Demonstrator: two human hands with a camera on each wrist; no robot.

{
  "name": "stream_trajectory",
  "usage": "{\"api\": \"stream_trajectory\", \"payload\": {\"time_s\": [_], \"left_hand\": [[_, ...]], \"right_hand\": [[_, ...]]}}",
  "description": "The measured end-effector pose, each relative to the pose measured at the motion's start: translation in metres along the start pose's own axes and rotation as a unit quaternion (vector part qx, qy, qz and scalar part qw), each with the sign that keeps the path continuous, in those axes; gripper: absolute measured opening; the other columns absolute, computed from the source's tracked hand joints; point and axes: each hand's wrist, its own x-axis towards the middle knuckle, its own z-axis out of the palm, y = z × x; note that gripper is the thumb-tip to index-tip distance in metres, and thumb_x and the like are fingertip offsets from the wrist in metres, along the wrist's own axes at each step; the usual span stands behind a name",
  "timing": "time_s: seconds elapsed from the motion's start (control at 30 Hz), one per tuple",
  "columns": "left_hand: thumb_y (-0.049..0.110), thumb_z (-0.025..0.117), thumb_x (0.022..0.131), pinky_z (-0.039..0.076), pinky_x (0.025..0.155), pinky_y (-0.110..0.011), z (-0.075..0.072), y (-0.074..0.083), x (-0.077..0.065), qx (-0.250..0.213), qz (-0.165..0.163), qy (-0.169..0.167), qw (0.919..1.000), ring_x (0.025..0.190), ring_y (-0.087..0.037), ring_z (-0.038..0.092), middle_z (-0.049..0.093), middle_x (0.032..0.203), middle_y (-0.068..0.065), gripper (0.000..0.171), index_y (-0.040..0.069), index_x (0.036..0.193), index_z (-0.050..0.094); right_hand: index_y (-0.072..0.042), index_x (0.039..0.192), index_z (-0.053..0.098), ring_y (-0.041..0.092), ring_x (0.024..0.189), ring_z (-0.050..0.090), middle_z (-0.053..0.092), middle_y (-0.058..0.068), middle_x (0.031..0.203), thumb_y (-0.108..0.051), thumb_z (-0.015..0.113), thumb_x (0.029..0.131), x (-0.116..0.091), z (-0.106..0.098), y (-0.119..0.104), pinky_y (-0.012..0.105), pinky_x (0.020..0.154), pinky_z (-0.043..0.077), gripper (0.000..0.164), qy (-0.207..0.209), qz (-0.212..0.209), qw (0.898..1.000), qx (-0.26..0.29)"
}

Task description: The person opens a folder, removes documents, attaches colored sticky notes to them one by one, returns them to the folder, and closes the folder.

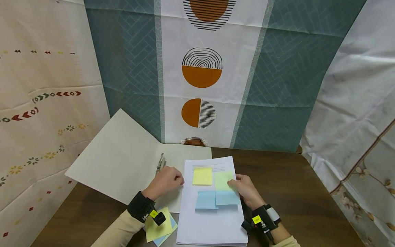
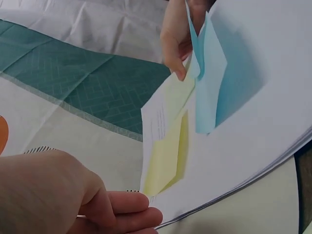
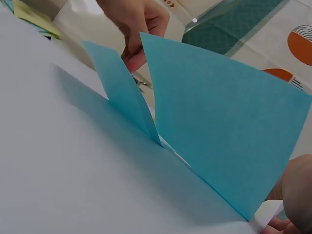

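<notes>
A stack of white papers (image 1: 213, 223) bears a yellow sticky note (image 1: 202, 176), a pale green sticky note (image 1: 223, 180) and two blue sticky notes (image 1: 206, 200). My right hand (image 1: 246, 190) grips the stack's right edge, thumb on top over the green note and fingers underneath. At the left edge is my left hand (image 1: 166, 181), its loosely bent fingers right at the paper's side. In the left wrist view these fingertips (image 2: 146, 214) meet the stack's edge near the yellow note. Both blue notes (image 3: 224, 112) stand up from the page in the right wrist view.
An open white binder (image 1: 123, 157) lies left of and partly under the papers, its cover raised against the curtain. Its metal clip (image 1: 160, 164) shows beside my left hand. Loose yellow and blue sticky notes (image 1: 158, 226) lie under my left wrist on the brown table (image 1: 296, 206).
</notes>
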Motion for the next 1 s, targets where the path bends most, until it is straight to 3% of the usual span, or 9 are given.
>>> {"api": "stream_trajectory", "payload": {"time_s": [0.17,0.33,0.5,0.7,1.0], "left_hand": [[0.003,0.074,0.101,0.043,0.065,-0.023,0.002,0.001,0.000,0.000,-0.008,-0.017,0.9998,0.078,-0.014,0.059,0.084,0.099,-0.005,0.017,0.008,0.099,0.090],[-0.003,0.068,0.100,0.051,0.075,-0.026,0.004,0.000,0.001,0.007,0.008,-0.041,0.9991,0.091,-0.016,0.067,0.086,0.106,-0.006,0.024,0.008,0.099,0.090],[-0.007,0.063,0.099,0.061,0.086,-0.037,0.005,-0.001,0.001,0.004,0.013,-0.055,0.9984,0.102,-0.021,0.075,0.087,0.109,-0.008,0.030,0.007,0.098,0.090],[-0.006,0.064,0.100,0.057,0.082,-0.032,0.007,-0.002,0.001,-0.003,0.011,-0.062,0.9980,0.102,-0.020,0.073,0.086,0.113,-0.009,0.029,0.007,0.099,0.090],[-0.006,0.064,0.100,0.057,0.081,-0.031,0.006,-0.003,0.001,-0.002,0.012,-0.061,0.9981,0.099,-0.019,0.073,0.087,0.113,-0.009,0.028,0.006,0.100,0.089]], "right_hand": [[0.012,0.158,0.052,0.024,0.107,0.072,0.070,0.029,0.146,-0.015,0.069,0.105,0.002,0.003,0.004,0.035,0.095,0.065,0.062,0.007,-0.001,1.000,-0.015],[0.011,0.156,0.055,0.023,0.105,0.073,0.073,0.028,0.142,-0.016,0.070,0.105,0.003,0.003,0.006,0.045,0.103,0.066,0.059,0.012,-0.004,1.000,-0.026],[0.010,0.154,0.058,0.023,0.102,0.073,0.076,0.025,0.137,-0.018,0.071,0.105,0.000,0.003,0.005,0.038,0.095,0.067,0.058,0.017,-0.001,0.999,-0.034],[0.009,0.150,0.062,0.023,0.101,0.074,0.077,0.025,0.135,-0.023,0.071,0.105,-0.003,-0.001,0.005,0.035,0.087,0.066,0.056,0.023,-0.005,0.999,-0.039],[0.007,0.150,0.062,0.021,0.085,0.082,0.079,0.025,0.123,-0.022,0.065,0.112,-0.011,-0.040,0.007,0.032,0.077,0.070,0.048,0.027,-0.012,1.000,-0.009]]}}
